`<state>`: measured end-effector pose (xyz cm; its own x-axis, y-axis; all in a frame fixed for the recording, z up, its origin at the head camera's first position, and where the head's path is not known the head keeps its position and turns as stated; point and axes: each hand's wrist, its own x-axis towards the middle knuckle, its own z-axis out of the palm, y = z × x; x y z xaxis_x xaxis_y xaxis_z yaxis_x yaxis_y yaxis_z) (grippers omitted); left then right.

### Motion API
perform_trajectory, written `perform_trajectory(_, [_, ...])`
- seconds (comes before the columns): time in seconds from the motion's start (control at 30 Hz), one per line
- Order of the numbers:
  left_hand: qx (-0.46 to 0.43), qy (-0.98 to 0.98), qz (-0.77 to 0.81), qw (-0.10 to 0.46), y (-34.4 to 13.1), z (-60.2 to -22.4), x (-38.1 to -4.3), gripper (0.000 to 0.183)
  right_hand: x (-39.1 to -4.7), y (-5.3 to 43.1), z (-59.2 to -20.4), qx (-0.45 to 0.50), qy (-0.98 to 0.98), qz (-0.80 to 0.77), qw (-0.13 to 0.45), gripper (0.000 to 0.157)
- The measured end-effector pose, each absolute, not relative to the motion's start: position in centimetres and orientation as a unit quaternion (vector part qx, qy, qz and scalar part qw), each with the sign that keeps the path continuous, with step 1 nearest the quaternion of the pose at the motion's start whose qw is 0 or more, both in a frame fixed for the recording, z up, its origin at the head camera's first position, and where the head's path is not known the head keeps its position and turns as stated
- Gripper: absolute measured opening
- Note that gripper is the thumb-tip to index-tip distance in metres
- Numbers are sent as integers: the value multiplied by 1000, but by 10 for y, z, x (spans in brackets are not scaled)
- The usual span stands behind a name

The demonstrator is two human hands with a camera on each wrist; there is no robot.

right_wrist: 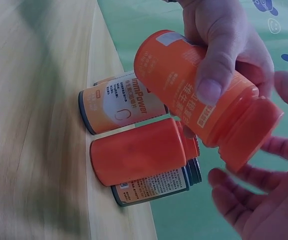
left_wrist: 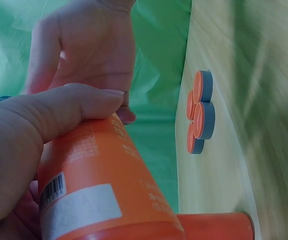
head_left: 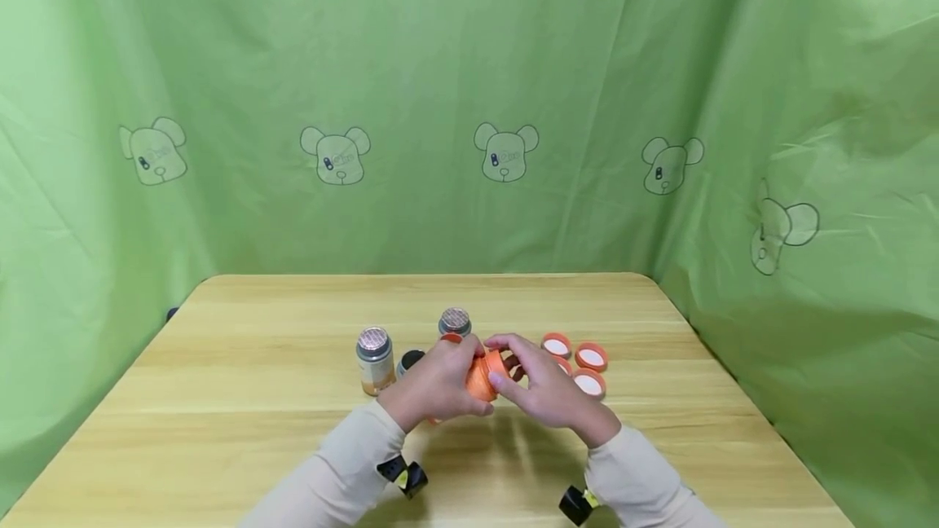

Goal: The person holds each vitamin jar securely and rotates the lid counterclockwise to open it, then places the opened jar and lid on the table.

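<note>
In the head view my left hand [head_left: 443, 381] grips an orange bottle [head_left: 479, 383] with printed lettering, tilted with its cap end towards the right. The ribbed orange cap [right_wrist: 251, 134] sits on its neck in the right wrist view. My right hand [head_left: 546, 391] is around the cap end, its fingers [right_wrist: 256, 175] loosely bent just beside the cap and its thumb spread away from them. In the left wrist view the left thumb [left_wrist: 79, 107] lies along the bottle's side, and the right palm [left_wrist: 94, 55] shows behind it.
Several upturned orange caps [head_left: 590, 357] with white liners lie together on the wooden table [head_left: 293, 446], right of the hands. Left of and behind the hands stand a foil-sealed bottle [head_left: 376, 361], another foil-topped bottle [head_left: 455, 321] and a plain red bottle [right_wrist: 139, 152]. Green curtains [head_left: 440, 210] surround the table.
</note>
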<state>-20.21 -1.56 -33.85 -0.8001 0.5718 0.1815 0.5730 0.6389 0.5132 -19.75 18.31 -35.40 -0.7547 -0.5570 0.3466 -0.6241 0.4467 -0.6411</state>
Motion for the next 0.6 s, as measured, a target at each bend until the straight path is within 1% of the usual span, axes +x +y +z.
perform_trajectory(0.23, [-317, -906, -279, 4, -15, -342, -202, 62, -198, 182, -354, 324, -859, 396, 11, 32])
perform_trajectory(0.47, [-314, -907, -281, 0, -15, -341, -202, 62, -196, 184, -353, 349, -849, 395, 37, 32])
perform_trajectory(0.6, [-312, -908, -278, 1, -15, -342, -202, 61, -196, 184, -353, 362, -842, 397, 41, 35])
